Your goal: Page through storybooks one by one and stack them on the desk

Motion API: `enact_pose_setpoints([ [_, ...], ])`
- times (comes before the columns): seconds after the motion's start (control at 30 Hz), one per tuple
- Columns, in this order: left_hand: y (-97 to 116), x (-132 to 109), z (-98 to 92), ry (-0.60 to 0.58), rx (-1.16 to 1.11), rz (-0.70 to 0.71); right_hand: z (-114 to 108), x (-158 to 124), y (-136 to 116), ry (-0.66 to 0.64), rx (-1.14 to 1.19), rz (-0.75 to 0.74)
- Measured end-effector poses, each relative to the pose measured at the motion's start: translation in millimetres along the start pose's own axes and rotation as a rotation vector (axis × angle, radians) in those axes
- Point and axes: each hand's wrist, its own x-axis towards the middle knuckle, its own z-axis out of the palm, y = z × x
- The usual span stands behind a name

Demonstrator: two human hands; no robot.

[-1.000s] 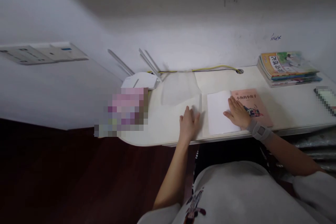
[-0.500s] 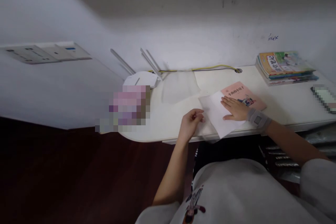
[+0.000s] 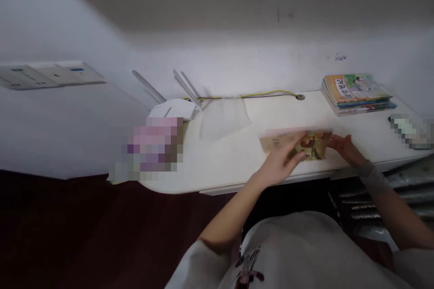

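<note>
Left grip (image 3: 280, 163) and right grip (image 3: 346, 150) both clasp one blurred book (image 3: 307, 145) between them.

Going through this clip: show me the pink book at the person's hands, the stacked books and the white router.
Pink-covered book (image 3: 310, 146): head view, on its illustrated cover.
Stacked books (image 3: 356, 91): head view, on the top book's cover.
White router (image 3: 172, 109): head view, on its rounded top.

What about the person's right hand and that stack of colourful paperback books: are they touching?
Apart. The head view shows the right hand near the desk's front edge, with a stretch of white desktop between it and the stack of colourful paperback books.
</note>
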Motion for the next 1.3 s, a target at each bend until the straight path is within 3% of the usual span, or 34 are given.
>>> enact_pose_setpoints([
  [0.07,-21,25,15.4,-0.079,0.267,0.058,-1,-4,7,0.025,0.129,0.011],
  [0.17,-54,45,38.1,-0.253,0.63,0.014,12,-2,16,0.108,0.204,0.072],
  [0.27,-79,48,54.5,-0.413,0.757,-0.08,33,7,20,0.266,-0.033,0.112],
  [0.37,-92,45,60.8,-0.464,0.758,-0.13,47,16,19,0.321,-0.442,-0.013],
  [0.47,-95,40,50.9,-0.376,0.792,-0.14,47,19,17,0.191,-0.805,-0.118],
  [0.53,-94,34,35.8,-0.258,0.855,-0.239,41,16,16,0.14,-0.941,-0.112],
  [0.67,-84,11,15.4,-0.065,0.945,-0.503,38,12,3,0.239,-1.031,-0.083],
  [0.77,-72,-1,30.7,-0.117,0.924,-0.431,58,18,-17,0.237,-0.977,-0.196],
  [0.9,-70,-5,53.1,-0.293,0.852,-0.353,82,29,-26,-0.034,-0.899,-0.351],
  [1.0,-82,-9,37.1,-0.29,0.849,-0.513,66,32,-7,-0.012,-0.943,-0.237],
  [1.1,-97,-14,8.2,-0.134,0.907,-0.671,36,37,15,0.136,-1.026,-0.046],
  [1.17,-106,-12,-4.3,-0.059,0.899,-0.682,23,47,23,0.15,-1.001,-0.004],
  [1.3,-119,7,-8.6,0.033,0.737,-0.715,26,80,23,0.174,-0.819,0.109],
])
